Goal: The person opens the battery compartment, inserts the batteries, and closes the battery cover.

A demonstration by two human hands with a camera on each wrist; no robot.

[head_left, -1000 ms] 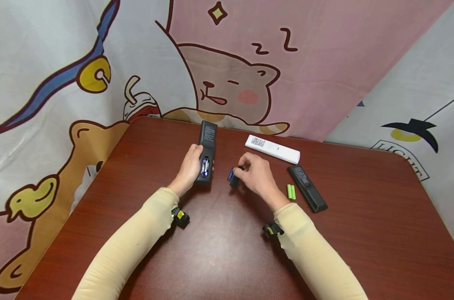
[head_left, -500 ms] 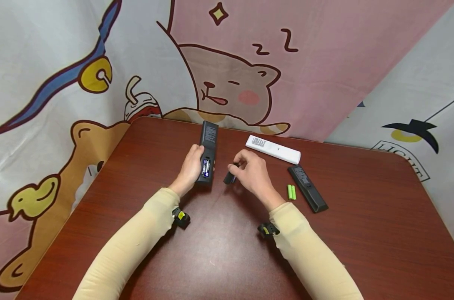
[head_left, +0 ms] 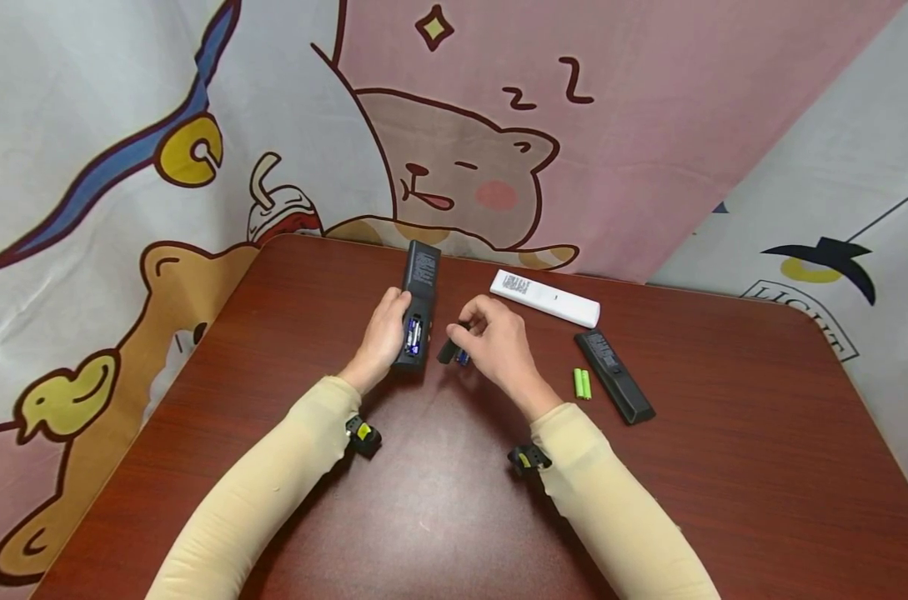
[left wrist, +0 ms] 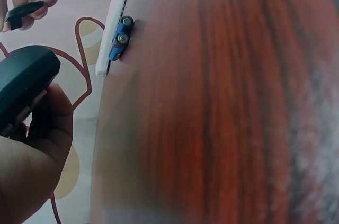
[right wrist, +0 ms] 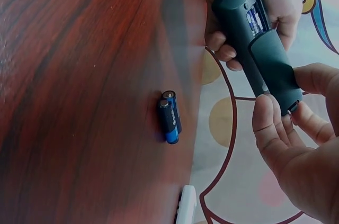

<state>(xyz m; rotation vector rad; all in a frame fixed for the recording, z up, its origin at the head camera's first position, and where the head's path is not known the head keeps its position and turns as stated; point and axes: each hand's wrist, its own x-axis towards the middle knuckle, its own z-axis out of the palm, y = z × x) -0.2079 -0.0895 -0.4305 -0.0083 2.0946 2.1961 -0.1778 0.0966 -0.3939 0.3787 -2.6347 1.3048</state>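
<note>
My left hand point(head_left: 383, 335) grips a black remote control point(head_left: 421, 271), its back facing up. Blue-and-silver batteries point(head_left: 414, 335) sit in its uncovered compartment. To the right, my right hand point(head_left: 496, 340) pinches the black battery cover point(head_left: 447, 351) between thumb and fingers, held above the table and apart from the remote in the head view. From the right wrist, the cover point(right wrist: 275, 68) overlaps the remote's lower part in the line of sight. A pair of loose blue batteries point(right wrist: 169, 117) lies on the table under my right hand.
A white remote point(head_left: 546, 298) lies beyond my right hand. Further right are another black remote point(head_left: 614, 377) and two green batteries point(head_left: 582, 384), side by side. The brown table point(head_left: 423, 517) meets a cartoon-printed curtain point(head_left: 619, 167) at its far edge.
My right hand has moved slightly left and away from me with the battery cover, towards the remote. The loose blue batteries stay on the table. The left hand has barely shifted.
</note>
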